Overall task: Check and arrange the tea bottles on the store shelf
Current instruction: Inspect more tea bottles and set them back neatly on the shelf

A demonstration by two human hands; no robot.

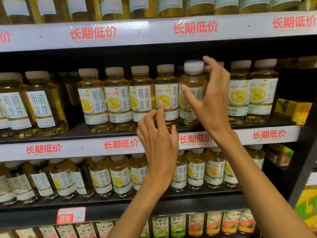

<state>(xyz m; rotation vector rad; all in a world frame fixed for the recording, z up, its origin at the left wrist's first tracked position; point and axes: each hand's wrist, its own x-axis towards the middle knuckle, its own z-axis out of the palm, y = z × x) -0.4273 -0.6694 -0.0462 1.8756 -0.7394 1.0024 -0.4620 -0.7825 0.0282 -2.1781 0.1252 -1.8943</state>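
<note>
Head view: a row of tea bottles (118, 98) lines the middle shelf (72, 134). The left hand (158, 136) is up at the shelf edge, forefinger touching a bottle's label, other fingers loosely curled, holding nothing. Just right, the right hand (211, 98) grips the raised bottle (191, 93), thumb across its label, fingers behind the white cap (193, 66).
</note>
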